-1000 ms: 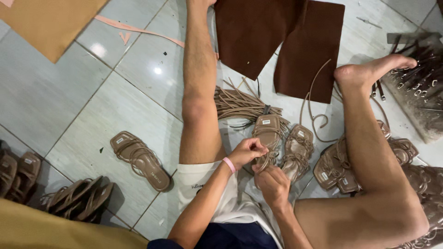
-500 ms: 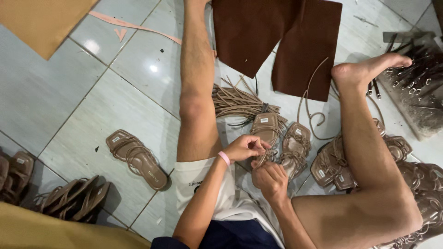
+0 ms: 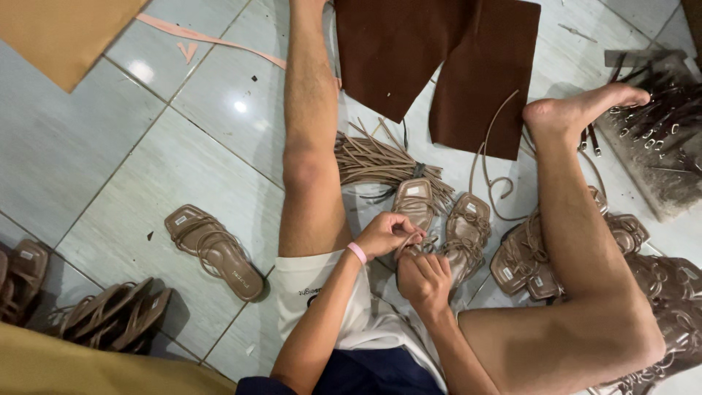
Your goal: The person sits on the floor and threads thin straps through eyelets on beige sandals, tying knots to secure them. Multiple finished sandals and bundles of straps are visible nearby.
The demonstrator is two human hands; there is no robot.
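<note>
between the bent legs on the tiled floor (image 3: 110, 161), two tan sandals (image 3: 413, 205) lie side by side. left hand (image 3: 386, 232) pinches a thin strap (image 3: 423, 241) on the left one, right hand (image 3: 424, 281) closed on the same strap, likely keeping it taut. one loose sandal (image 3: 216, 249) lies left; one cord bundle (image 3: 376, 157) sits far.

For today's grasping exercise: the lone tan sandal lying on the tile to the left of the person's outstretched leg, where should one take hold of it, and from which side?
Grip the lone sandal probably across its narrow middle, coming from above. It lies sole down, flat on the tile floor, with its straps facing up and bare floor along both long sides.
</note>
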